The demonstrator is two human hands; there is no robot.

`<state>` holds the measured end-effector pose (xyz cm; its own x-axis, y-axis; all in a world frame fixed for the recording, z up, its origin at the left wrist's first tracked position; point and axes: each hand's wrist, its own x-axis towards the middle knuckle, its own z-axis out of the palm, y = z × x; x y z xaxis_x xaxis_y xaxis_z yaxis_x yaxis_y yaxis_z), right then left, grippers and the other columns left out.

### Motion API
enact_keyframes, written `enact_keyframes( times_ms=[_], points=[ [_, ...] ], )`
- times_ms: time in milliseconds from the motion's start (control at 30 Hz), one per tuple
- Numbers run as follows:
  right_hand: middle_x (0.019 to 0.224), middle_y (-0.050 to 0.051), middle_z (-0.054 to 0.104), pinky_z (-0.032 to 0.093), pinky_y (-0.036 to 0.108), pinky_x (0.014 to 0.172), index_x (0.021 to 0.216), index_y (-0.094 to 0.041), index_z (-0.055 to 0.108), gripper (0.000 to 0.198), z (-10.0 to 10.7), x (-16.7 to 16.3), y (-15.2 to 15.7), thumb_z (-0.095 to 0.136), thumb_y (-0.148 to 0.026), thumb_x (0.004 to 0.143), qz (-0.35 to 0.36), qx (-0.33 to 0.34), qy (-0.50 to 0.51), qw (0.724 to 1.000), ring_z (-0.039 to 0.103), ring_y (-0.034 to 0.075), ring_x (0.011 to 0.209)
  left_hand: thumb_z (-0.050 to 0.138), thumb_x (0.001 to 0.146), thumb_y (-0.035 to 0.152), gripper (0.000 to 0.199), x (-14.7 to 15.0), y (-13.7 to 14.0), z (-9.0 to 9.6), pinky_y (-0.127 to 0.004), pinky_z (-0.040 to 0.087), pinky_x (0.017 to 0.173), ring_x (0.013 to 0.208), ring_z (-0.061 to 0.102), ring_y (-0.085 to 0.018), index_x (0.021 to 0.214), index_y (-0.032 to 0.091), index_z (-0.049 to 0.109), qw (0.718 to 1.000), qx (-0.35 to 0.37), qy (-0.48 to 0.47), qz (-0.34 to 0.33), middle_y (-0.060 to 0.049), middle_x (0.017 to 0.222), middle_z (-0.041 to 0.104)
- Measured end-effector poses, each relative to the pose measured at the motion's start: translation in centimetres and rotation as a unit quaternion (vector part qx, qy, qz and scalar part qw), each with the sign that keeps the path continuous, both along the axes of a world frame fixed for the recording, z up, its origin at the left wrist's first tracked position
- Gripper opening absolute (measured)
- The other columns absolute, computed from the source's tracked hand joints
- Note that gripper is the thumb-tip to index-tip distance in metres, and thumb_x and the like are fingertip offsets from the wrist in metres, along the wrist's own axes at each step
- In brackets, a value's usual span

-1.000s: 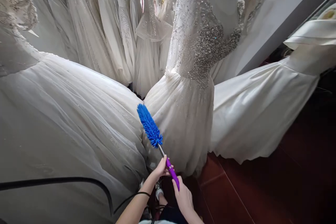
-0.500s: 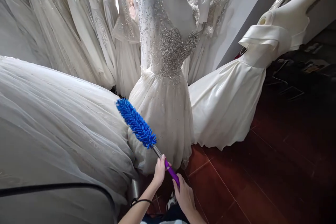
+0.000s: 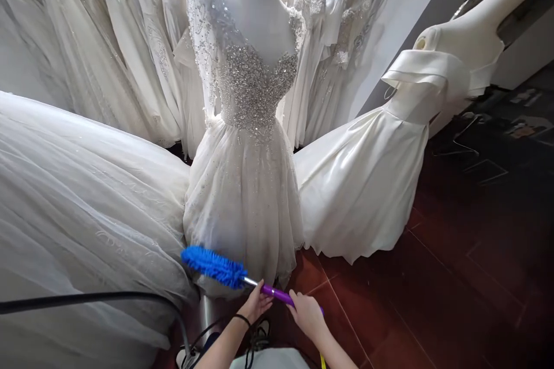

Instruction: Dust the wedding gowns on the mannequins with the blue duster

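Note:
Both my hands are on a duster with a fluffy blue head [image 3: 214, 268], a short metal shaft and a purple handle [image 3: 280, 295]. My left hand [image 3: 257, 304] is closed around the front end of the handle, by the shaft. My right hand [image 3: 308, 314] grips the handle farther back. The blue head points left, in front of the lower skirt of a beaded white wedding dress [image 3: 251, 184] on a mannequin; I cannot tell whether it touches the fabric. A black band circles my left wrist.
A wide tulle skirt [image 3: 86, 196] spreads on the left, with a black curved tube [image 3: 108, 295] before it. At right, a satin off-shoulder gown [image 3: 367, 179] stands on a mannequin. Several white dresses [image 3: 99, 52] hang behind. The floor [image 3: 389, 300] has red-brown tiles.
The duster head has swung down from the middle of the skirt to near its hem, and the duster now lies flatter. My right hand has moved slightly right. The view has shifted.

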<state>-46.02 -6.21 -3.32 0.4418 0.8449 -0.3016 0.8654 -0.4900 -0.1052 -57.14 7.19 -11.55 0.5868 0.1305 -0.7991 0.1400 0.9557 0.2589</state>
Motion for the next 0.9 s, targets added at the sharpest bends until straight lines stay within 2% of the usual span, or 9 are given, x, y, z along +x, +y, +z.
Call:
enact_keyframes(
  times_ms=[100,200,367,433,467,567,700,800,900],
  points=[
    [0.092,0.007,0.066,0.039,0.028,0.066,0.111,-0.023,0.056,0.033,1.2,2.8,-0.8,0.046,-0.016,0.080,0.060,0.005,-0.067,0.996,0.061,0.021,0.082,0.051,0.082,0.039,0.022,1.7,-2.0,0.6,-0.027,0.049,0.081,0.078,0.064,-0.015,0.080,0.018,0.055,0.995,-0.039,0.018,0.092,-0.004,0.076,0.065],
    [0.096,0.008,0.063,0.037,0.028,0.067,0.111,-0.022,0.056,0.032,2.7,5.4,-1.2,0.043,-0.016,0.082,0.043,0.043,-0.128,0.990,0.058,0.020,0.082,0.055,0.080,0.033,0.017,4.6,-1.2,4.6,-0.027,0.050,0.081,0.079,0.065,-0.015,0.083,0.017,0.058,0.992,-0.007,-0.046,0.117,-0.006,0.085,0.068],
    [0.096,0.010,0.062,0.035,0.029,0.066,0.114,-0.019,0.055,0.034,5.7,9.3,1.1,0.034,-0.028,0.089,-0.049,0.128,-0.195,0.971,0.057,0.019,0.079,0.061,0.073,0.043,0.028,10.0,4.6,13.4,-0.033,0.048,0.087,0.097,0.063,-0.022,0.084,0.017,0.060,0.961,0.199,-0.157,0.108,-0.009,0.097,0.069],
    [0.089,0.009,0.062,0.036,0.028,0.065,0.113,-0.019,0.055,0.034,6.6,10.6,3.0,0.033,-0.031,0.090,-0.069,0.147,-0.183,0.970,0.058,0.019,0.079,0.062,0.070,0.049,0.035,11.9,6.7,15.3,-0.035,0.048,0.087,0.098,0.063,-0.024,0.084,0.017,0.059,0.942,0.272,-0.167,0.099,-0.009,0.096,0.070],
    [0.087,0.008,0.063,0.036,0.028,0.064,0.113,-0.019,0.055,0.033,6.7,11.1,3.9,0.033,-0.031,0.090,-0.075,0.145,-0.168,0.972,0.059,0.019,0.079,0.062,0.069,0.050,0.036,12.8,7.5,15.5,-0.036,0.048,0.087,0.097,0.063,-0.025,0.085,0.017,0.059,0.937,0.292,-0.167,0.094,-0.009,0.095,0.070],
    [0.088,0.007,0.066,0.038,0.026,0.061,0.120,-0.020,0.048,0.035,6.1,12.4,5.4,0.036,-0.027,0.089,-0.094,0.085,-0.098,0.987,0.063,0.019,0.078,0.062,0.071,0.048,0.034,14.8,8.9,14.1,-0.037,0.049,0.086,0.095,0.064,-0.024,0.083,0.017,0.057,0.946,0.275,-0.153,0.078,-0.010,0.092,0.070],
    [0.088,0.007,0.070,0.041,0.026,0.063,0.124,-0.020,0.046,0.041,3.3,13.1,4.9,0.043,-0.018,0.083,-0.101,0.000,-0.037,0.994,0.066,0.020,0.078,0.065,0.071,0.044,0.031,15.0,9.0,9.3,-0.037,0.050,0.082,0.090,0.066,-0.023,0.083,0.016,0.057,0.970,0.217,-0.107,0.020,-0.012,0.092,0.070],
    [0.084,0.005,0.071,0.042,0.025,0.062,0.110,-0.023,0.056,0.032,1.3,13.0,4.3,0.046,-0.016,0.081,-0.074,-0.019,-0.018,0.997,0.067,0.019,0.077,0.069,0.068,0.044,0.034,13.3,8.4,5.5,-0.032,0.052,0.077,0.082,0.067,-0.020,0.084,0.016,0.058,0.978,0.198,-0.069,-0.018,-0.010,0.089,0.069],
    [0.080,0.006,0.071,0.042,0.025,0.061,0.091,-0.021,0.062,0.020,0.2,13.0,4.9,0.051,-0.013,0.075,-0.041,-0.034,-0.005,0.999,0.067,0.021,0.074,0.072,0.064,0.041,0.032,11.1,7.7,2.4,-0.030,0.053,0.066,0.069,0.066,-0.019,0.075,0.014,0.058,0.975,0.215,0.050,-0.020,-0.008,0.070,0.067]
  ],
)
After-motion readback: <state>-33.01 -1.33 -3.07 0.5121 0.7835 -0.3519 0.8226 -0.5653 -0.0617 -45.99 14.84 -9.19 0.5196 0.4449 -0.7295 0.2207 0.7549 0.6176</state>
